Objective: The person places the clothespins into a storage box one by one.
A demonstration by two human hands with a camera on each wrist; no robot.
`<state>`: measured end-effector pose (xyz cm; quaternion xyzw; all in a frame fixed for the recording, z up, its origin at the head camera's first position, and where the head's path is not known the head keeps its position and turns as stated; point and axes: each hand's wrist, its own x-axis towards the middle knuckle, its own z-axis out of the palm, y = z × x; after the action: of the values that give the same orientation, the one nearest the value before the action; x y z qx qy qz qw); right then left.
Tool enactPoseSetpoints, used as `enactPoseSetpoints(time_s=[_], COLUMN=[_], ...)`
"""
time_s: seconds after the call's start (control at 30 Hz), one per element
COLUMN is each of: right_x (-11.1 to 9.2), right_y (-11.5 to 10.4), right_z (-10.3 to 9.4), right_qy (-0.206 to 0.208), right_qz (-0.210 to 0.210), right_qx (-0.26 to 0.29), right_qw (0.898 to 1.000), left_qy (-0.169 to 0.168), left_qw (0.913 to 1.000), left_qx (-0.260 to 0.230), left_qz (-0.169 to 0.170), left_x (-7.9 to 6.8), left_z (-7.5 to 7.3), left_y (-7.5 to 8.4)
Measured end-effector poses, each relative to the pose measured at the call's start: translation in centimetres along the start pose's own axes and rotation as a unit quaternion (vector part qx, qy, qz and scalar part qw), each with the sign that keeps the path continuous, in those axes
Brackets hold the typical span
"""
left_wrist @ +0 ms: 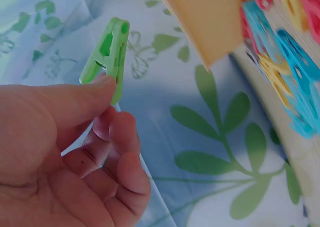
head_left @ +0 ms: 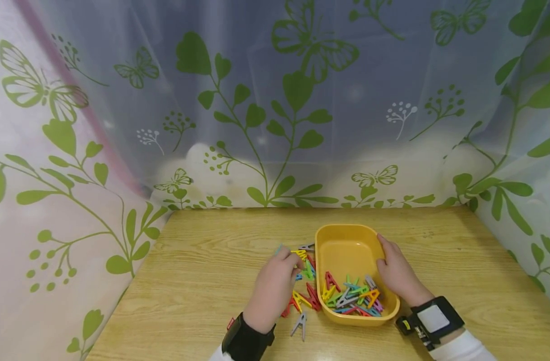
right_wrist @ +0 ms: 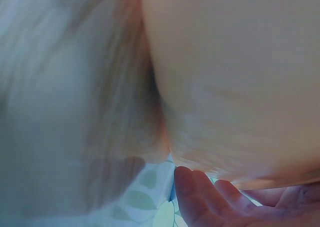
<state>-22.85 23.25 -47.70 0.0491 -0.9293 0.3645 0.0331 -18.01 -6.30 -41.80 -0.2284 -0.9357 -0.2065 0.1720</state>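
Observation:
Between thumb and fingertips, my left hand [head_left: 272, 288] pinches a light green clothespin [left_wrist: 116, 52], seen plainly in the left wrist view. In the head view this hand is left of a yellow plastic basin [head_left: 347, 255], above a scatter of loose clothespins. My right hand [head_left: 398, 273] grips the basin's right side, thumb over the rim and fingers along the outside. The right wrist view shows its fingers [right_wrist: 195, 197] against the basin's wall. Many coloured clothespins [head_left: 347, 299] lie piled in the near half of the basin.
Loose clothespins lie left of the basin, among them a grey clothespin [head_left: 300, 325] nearest me and a red clothespin [head_left: 313, 297] by the basin wall. All rest on a wooden table [head_left: 189, 281]. A leaf-patterned curtain [head_left: 265, 100] encloses the back and sides.

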Motion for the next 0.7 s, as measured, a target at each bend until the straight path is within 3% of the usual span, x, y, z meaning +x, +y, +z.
enactPoseSetpoints(time_s=[0.17, 0.37, 0.7], right_x=[0.1, 0.2, 0.1], right_y=[0.1, 0.3, 0.2], right_z=[0.0, 0.1, 0.0], right_qy=[-0.002, -0.001, -0.002], right_qz=[0.002, 0.0, 0.001], right_qx=[0.0, 0.001, 0.002], right_qw=[1.0, 1.0, 1.0], left_qy=[-0.034, -0.054, -0.082], left_qw=[0.9988, 0.996, 0.9938], left_qx=[-0.015, -0.01, 0.001], left_qz=[0.031, 0.071, 0.075], left_x=[-0.3, -0.8, -1.0], left_z=[0.5, 2.3, 4.3], left_y=[1.3, 2.1, 2.5])
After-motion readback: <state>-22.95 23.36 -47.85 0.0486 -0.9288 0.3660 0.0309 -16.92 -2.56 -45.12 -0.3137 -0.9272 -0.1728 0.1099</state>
